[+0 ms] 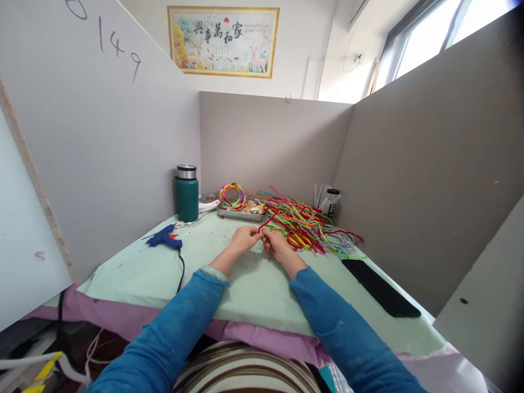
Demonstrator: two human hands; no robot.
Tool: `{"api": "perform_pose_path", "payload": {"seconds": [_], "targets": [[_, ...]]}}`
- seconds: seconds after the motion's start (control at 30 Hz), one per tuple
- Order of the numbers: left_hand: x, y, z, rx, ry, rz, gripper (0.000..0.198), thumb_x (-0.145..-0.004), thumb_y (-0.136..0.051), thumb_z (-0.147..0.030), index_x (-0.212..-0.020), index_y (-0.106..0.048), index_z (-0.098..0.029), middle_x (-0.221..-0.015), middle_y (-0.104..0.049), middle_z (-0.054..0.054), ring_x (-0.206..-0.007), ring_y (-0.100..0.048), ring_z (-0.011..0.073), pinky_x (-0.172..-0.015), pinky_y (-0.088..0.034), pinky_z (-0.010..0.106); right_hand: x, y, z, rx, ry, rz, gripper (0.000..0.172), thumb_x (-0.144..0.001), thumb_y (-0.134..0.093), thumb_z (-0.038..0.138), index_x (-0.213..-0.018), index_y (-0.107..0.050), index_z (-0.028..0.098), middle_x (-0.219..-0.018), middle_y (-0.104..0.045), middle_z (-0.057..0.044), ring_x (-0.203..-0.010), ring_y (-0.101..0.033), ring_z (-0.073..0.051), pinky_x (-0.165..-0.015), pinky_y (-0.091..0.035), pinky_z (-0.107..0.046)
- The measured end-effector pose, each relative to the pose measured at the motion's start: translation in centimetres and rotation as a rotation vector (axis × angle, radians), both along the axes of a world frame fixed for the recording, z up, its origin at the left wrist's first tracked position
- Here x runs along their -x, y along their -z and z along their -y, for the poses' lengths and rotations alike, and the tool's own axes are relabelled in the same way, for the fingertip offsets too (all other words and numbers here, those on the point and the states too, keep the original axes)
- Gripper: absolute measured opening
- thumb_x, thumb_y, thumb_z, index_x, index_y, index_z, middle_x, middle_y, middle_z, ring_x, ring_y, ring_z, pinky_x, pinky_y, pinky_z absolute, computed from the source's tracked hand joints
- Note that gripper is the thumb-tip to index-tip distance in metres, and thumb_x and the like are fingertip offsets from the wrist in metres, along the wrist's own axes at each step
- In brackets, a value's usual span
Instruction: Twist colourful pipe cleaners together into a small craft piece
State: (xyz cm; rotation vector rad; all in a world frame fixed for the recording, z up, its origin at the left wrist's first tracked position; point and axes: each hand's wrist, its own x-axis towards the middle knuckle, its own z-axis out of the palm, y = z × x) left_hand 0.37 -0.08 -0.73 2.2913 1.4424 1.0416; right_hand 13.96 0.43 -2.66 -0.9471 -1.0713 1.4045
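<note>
A red pipe cleaner (268,220) rises from between my fingertips and slants up to the right. My left hand (244,239) pinches it near its lower end. Close against it, my right hand (277,244) is also closed at the fingertips on the same red piece; the exact spot it grips is hidden by the fingers. Both hands are held over the middle of the table. Just behind them lies a loose heap of many-coloured pipe cleaners (305,218).
A metal tray (241,215) with small pieces and a ring of coloured pipe cleaners (232,196) stands behind. At left are a blue glue gun (164,237) with a cord and a green bottle (187,194). A black flat object (380,286) lies right. Partitions surround the table.
</note>
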Motion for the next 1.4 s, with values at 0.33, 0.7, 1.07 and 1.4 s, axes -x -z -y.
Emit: {"api": "perform_pose_path", "payload": {"seconds": [0.33,0.7,1.07,1.4], "targets": [[-0.01,-0.09,0.06,-0.018,-0.036,-0.023,0.03,-0.077,-0.049,-0.038,-0.067,-0.065,-0.015,-0.054,-0.051,-0.002,-0.054,-0.038,0.0095,-0.053,-0.024,0.022,0.15,-0.18,0.36,0.008,-0.012,0.038,0.026,-0.075,-0.061,0.034,-0.067,-0.042,0.019,-0.048,-0.045,0.007,-0.034,-0.034,-0.004,-0.032,-0.024,-0.017],[-0.37,-0.43,0.32,0.039,-0.004,-0.041,0.024,-0.077,-0.048,-0.028,-0.062,-0.06,-0.013,-0.05,-0.042,-0.004,-0.053,-0.035,0.0083,-0.051,-0.021,0.022,0.03,0.12,0.01,0.005,0.02,0.049,0.025,-0.075,-0.061,0.034,-0.069,-0.042,0.019,-0.048,-0.045,0.007,-0.034,-0.033,-0.004,-0.032,-0.024,-0.016],[-0.1,-0.13,-0.16,0.021,0.011,-0.03,0.028,-0.077,-0.047,-0.032,-0.058,-0.058,-0.014,-0.05,-0.04,-0.004,-0.054,-0.035,0.0088,-0.052,-0.022,0.022,0.1,-0.23,0.44,0.035,0.014,0.041,0.024,-0.076,-0.059,0.033,-0.069,-0.041,0.019,-0.047,-0.043,0.008,-0.033,-0.033,-0.003,-0.032,-0.025,-0.016],[-0.13,-0.01,-0.16,0.019,0.01,-0.026,0.03,-0.077,-0.045,-0.034,-0.061,-0.06,-0.013,-0.05,-0.042,-0.004,-0.054,-0.037,0.0089,-0.053,-0.023,0.022,0.07,-0.02,0.19,0.005,0.033,0.045,0.026,-0.075,-0.061,0.035,-0.069,-0.042,0.019,-0.047,-0.044,0.008,-0.033,-0.032,-0.004,-0.032,-0.024,-0.016]]}}
